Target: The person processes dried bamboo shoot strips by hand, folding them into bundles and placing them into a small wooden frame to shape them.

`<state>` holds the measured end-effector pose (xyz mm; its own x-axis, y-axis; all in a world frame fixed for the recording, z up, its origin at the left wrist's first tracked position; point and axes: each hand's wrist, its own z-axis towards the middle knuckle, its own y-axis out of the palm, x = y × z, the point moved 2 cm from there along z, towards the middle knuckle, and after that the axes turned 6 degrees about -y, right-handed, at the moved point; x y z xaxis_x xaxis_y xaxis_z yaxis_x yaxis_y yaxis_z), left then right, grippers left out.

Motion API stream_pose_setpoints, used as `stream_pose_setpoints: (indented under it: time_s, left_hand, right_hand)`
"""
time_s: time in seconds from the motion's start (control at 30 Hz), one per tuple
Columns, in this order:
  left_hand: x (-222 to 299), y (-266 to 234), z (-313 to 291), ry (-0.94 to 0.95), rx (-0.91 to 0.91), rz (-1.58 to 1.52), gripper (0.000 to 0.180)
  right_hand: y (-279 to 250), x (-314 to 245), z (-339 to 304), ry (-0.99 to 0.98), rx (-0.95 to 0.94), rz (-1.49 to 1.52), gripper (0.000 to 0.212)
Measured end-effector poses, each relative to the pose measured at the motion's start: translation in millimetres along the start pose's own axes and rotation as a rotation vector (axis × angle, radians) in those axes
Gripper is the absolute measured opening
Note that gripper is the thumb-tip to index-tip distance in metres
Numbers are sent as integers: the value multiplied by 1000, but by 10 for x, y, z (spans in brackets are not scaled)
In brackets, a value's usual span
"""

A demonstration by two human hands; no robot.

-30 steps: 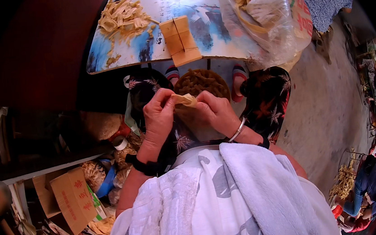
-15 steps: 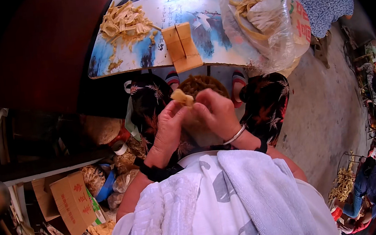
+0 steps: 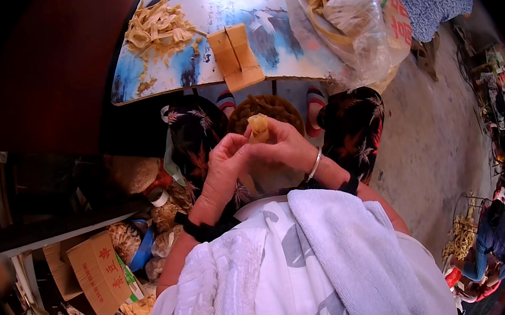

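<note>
A pale yellow folded strip (image 3: pixel 258 125), seemingly of the same stuff as the strips on the table, stands upright between my hands. My left hand (image 3: pixel 221 163) is closed, its thumb and fingers meeting at the strip's lower end. From the other side my right hand (image 3: pixel 288 147) pinches it with thumb and fingers. The fingers hide the strip's lower part. Just beyond and below sits a round brown basket (image 3: pixel 299 115) with many brownish pieces in it, between my knees.
On the painted table (image 3: pixel 278 42) ahead lie a pile of pale yellow strips (image 3: pixel 161 29) and a slit wooden block (image 3: pixel 236 59) at the near edge. A clear plastic bag (image 3: pixel 370 49) of strips lies right. Cardboard box (image 3: pixel 100 275) lower left; another person (image 3: pixel 502 240) lower right.
The strip has moved slightly right and turned upright. My right hand has come in from beside it to grip it, and the two hands are closer together.
</note>
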<state>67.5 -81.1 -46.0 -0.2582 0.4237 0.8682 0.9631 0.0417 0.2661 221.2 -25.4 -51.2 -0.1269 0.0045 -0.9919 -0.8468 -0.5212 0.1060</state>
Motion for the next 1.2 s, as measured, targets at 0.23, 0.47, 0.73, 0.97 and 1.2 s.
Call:
stream_pose_setpoints:
  time_s: [0.23, 0.47, 0.73, 0.97, 1.2]
  left_hand:
    - [-40, -175, -63, -131, -96, -70, 11]
    - [71, -95, -15, -44, -109, 155, 17]
    - [121, -105, -86, -52, -18, 111, 21]
    - [686, -169, 305, 252, 25, 511, 19]
    - [1232, -292, 1084, 537, 257, 809, 16]
  right_hand:
    - [-133, -32, 1, 279, 51, 174, 19]
    - [-108, -60, 41, 250, 34, 172, 18]
    - [-210, -50, 122, 188, 105, 86, 11]
    - [-342, -326, 568, 69, 94, 152, 12]
    - [-523, -320, 1311, -255, 324, -290, 18]
